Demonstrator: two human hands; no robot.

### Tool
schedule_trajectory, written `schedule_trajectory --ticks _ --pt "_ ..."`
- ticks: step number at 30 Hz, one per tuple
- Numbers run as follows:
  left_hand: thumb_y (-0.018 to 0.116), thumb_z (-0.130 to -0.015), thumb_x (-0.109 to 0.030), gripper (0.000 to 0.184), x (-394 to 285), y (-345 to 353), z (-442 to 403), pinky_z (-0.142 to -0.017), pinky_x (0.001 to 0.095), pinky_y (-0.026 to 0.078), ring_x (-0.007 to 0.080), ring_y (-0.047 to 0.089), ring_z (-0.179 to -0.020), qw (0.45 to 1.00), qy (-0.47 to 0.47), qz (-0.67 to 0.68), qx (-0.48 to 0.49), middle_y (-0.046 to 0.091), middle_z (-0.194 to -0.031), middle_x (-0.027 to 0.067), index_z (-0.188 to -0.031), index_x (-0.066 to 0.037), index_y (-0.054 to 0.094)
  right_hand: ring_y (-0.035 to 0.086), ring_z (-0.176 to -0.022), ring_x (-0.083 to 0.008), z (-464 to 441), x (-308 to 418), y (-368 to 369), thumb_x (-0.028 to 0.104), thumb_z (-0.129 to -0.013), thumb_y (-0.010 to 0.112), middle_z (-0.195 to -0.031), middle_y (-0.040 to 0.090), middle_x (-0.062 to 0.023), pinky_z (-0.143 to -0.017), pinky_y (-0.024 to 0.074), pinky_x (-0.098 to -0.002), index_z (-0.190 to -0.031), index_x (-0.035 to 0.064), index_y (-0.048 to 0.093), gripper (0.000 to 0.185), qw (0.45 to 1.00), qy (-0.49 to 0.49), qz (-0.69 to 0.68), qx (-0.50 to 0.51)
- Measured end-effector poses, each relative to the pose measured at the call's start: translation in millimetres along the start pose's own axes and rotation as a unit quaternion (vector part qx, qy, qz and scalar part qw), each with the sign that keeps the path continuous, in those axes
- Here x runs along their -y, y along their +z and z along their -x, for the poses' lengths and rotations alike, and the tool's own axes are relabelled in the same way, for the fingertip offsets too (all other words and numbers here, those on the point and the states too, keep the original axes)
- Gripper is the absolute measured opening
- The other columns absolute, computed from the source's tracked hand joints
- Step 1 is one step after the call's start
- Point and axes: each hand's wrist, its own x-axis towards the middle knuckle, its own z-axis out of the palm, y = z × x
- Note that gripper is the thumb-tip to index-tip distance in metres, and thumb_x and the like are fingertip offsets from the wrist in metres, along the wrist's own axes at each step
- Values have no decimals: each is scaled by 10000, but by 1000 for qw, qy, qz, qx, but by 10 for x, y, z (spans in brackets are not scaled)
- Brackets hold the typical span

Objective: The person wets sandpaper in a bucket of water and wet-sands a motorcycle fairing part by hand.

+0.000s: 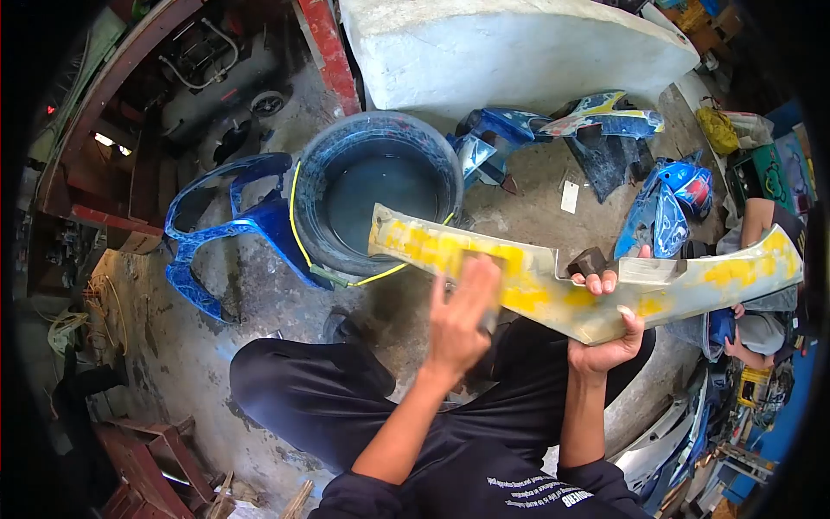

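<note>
A long pale plastic body panel (553, 294) with yellow patches lies across my lap, tilted up to the right. My right hand (605, 333) supports it from below near the middle, with fingertips curled through a notch in its upper edge. Behind those fingertips shows a dark block (590, 261); whether they touch it I cannot tell. My left hand (467, 316) presses a brownish-grey sanding pad (494, 290), mostly hidden by the fingers, against the panel's left half. Motion blurs these fingertips.
A dark bucket (441, 156) of water stands ahead, its yellow handle down. Blue body panels lie left (259, 212) and right (653, 216) of it. Behind is a large white block (519, 60). At right, another person's hands (750, 350) hold something blue. A tank (229, 95) stands back left.
</note>
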Motion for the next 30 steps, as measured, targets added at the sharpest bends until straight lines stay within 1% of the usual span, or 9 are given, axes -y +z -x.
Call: schedule_trajectory --ticks 3,6,8,11,14,20,24,26,30 --pt "504 -750 66 776 271 -29 -121 -1256 562 224 280 387 -1528 987 -125 -76 -61 470 -1599 153 -1518 -40 522 561 -967 -239 17 -9 1 235 -853 563 -1007 555 -103 -1064 413 -515 -1677 167 148 925 1000 1 2 -10" --pt "485 -749 110 782 -197 43 15 -1251 564 228 283 393 -1524 1000 -2 13 -10 483 -1591 150 -1518 -31 516 562 -967 -239 -35 -16 -14 236 -852 565 -1007 559 -101 -1069 410 -520 -1675 171 156 922 1000 6 -10 -11" --pt "489 -756 111 779 -104 36 28 -1252 562 223 281 392 -1524 1000 -4 17 7 485 -1592 142 -1520 -37 517 562 -968 -239 -23 -7 -33 237 -852 567 -1010 560 -100 -1070 409 -523 -1675 173 160 920 1000 8 -7 -9" --pt "530 -758 77 746 212 3 -101 -1254 578 197 264 431 -1505 985 -137 -83 -70 530 -1562 118 -1491 -61 565 565 -974 -241 3 -4 -51 238 -849 568 -1018 561 -100 -1072 409 -526 -1673 176 167 919 1000 9 1 -22" --pt "503 -769 106 719 -156 53 2 -1245 578 206 278 443 -1495 999 -19 12 -35 554 -1538 125 -1470 -36 578 567 -978 -241 -18 -18 -53 240 -846 569 -1019 557 -100 -1072 411 -525 -1672 176 170 920 1000 11 -16 -23" --pt "530 -783 45 678 -43 25 -95 -1244 544 222 266 460 -1486 988 -111 -78 -77 569 -1528 115 -1448 -61 612 567 -985 -244 13 -59 -60 241 -844 569 -1026 558 -103 -1072 413 -525 -1673 175 167 924 1000 13 -2 -23" --pt "509 -768 79 699 -50 18 5 -1229 548 243 285 454 -1487 1000 -11 -8 -24 565 -1526 136 -1453 -31 594 566 -985 -245 7 -49 -32 232 -845 563 -1034 566 -109 -1074 412 -520 -1674 171 164 922 1000 14 -14 -13" --pt "534 -773 41 692 185 -25 -70 -1234 533 254 271 461 -1485 985 -128 -82 -77 574 -1523 121 -1456 -47 598 565 -984 -245 29 -40 -10 230 -846 561 -1037 568 -111 -1076 411 -519 -1674 170 163 921 1000 12 -6 -13" --pt "502 -816 68 655 -247 -12 31 -1230 516 265 259 464 -1484 999 -34 16 -19 579 -1515 123 -1454 -47 599 557 -993 -238 7 -59 -12 223 -842 562 -1040 554 -99 -1088 397 -510 -1669 158 189 909 1000 15 -12 -12"
